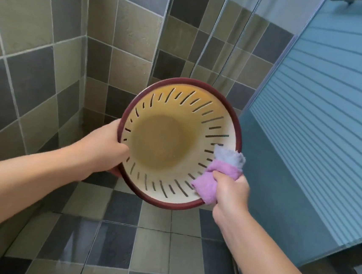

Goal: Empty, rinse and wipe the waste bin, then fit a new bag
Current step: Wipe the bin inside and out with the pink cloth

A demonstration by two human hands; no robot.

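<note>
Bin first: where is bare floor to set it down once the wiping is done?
Bare tiled floor lies under the bin, between both forearms, and toward the corner walls. It is crowded at the rim: the left hand grips one side, the right hand presses the cloth near the glass door.

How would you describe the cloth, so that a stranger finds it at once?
Look at the round slotted waste bin with the dark red rim, held up in the tiled shower corner. At its lower right rim, the right hand grips a bunched cloth: pink with a grey part, the only fabric here.

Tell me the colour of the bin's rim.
Dark red on the waste bin rim; the slotted inside is cream. Clearest in the head view.
</note>
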